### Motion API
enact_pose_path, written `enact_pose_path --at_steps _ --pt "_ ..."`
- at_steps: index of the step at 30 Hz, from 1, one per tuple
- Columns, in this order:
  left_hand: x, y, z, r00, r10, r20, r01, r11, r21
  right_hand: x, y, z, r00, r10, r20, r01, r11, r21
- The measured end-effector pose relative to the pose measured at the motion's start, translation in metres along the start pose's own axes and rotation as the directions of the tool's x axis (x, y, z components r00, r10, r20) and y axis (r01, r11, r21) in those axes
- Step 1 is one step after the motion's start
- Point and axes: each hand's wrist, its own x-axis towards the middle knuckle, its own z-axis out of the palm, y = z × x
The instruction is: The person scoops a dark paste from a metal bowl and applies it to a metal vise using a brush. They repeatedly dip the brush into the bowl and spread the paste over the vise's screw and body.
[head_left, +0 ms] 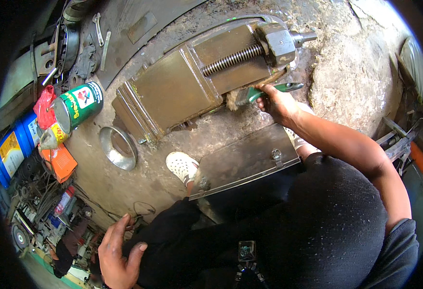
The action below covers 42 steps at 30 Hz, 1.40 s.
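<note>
My right hand (pixel 278 103) is closed around the green handle of a paintbrush (pixel 243 98). Its bristles meet the near side of a heavy metal vise-like machine part (pixel 173 86), which lies wet and brownish on the floor. A coarse threaded screw (pixel 233 59) runs along that part to a big hexagonal block (pixel 275 44) at its far right end. At the lower left, my left hand (pixel 118 253) hangs near my leg, fingers apart and holding nothing. A shallow metal bowl (pixel 118 148) rests on the floor by the part's left end.
A green tin (pixel 80 107), a blue bucket (pixel 16 149) and an orange box (pixel 58 163) stand at the left. Wrenches (pixel 98 30) lie on a dark sheet at the back. A metal box with a latch (pixel 250 156) sits between my feet; tools and cables clutter the lower left.
</note>
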Motion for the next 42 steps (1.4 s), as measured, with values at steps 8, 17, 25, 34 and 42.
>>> enact_pose_path --at_steps 8,17,25,34,42 --pt "-0.001 0.005 0.006 1.0 0.0 -0.019 0.0 1.0 0.0 0.018 0.009 -0.009 0.962 0.048 0.267 -0.079 0.991 0.105" --pt "-0.002 0.006 0.006 0.999 0.047 -0.026 -0.046 0.999 0.022 0.011 0.007 -0.004 0.98 0.084 0.179 -0.097 0.993 0.063" --pt "-0.001 0.011 0.008 0.999 0.026 -0.03 -0.025 0.999 0.031 0.014 0.009 -0.009 0.967 0.082 0.241 -0.117 0.984 0.134" --pt "0.003 0.009 0.006 1.0 0.028 -0.002 -0.028 0.999 0.041 -0.038 -0.026 -0.001 0.924 -0.081 0.373 0.343 0.606 -0.718" --pt "0.0 0.01 0.007 1.0 0.022 -0.001 -0.022 0.999 0.031 -0.037 -0.053 0.0 0.41 -0.336 0.848 0.824 -0.262 -0.502"
